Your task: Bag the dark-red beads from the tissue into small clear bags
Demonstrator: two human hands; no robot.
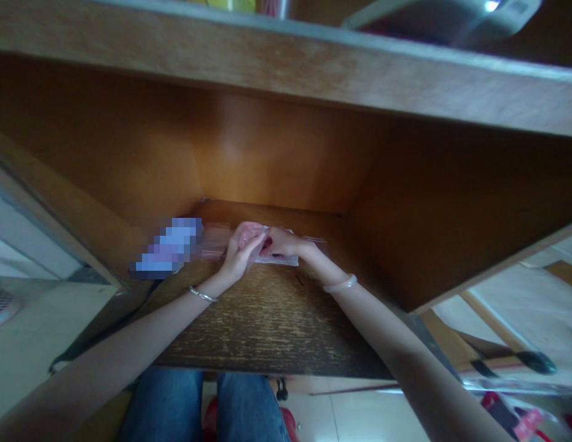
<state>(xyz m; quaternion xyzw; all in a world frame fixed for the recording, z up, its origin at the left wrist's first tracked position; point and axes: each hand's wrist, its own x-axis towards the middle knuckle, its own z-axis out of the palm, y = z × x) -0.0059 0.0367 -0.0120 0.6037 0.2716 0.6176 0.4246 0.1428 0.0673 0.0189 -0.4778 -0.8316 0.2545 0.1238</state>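
My left hand (pixel 243 245) is curled around what looks like a small clear plastic bag (pixel 255 253), its film showing below the thumb. My right hand (pixel 286 242) comes in from the right, fingers bent down and pinched close to the left fingertips. Small dark-red items show at those fingertips, too small to name, and whatever the right fingers grip is hidden. Under both hands lies a white sheet (pixel 289 261), with more dark bits on it. Left of my left hand is a flat stack of clear, pinkish plastic bags (pixel 215 240); further clear film shows beyond my right wrist.
A phone with a pixelated screen (pixel 168 248) leans at the left, a dark strap (pixel 129 316) trailing from it. The worn wooden desk (pixel 258 325) has side panels, a back panel and an overhead shelf (pixel 286 58) close above. Red-and-dark items (pixel 511 420) lie on the floor at right.
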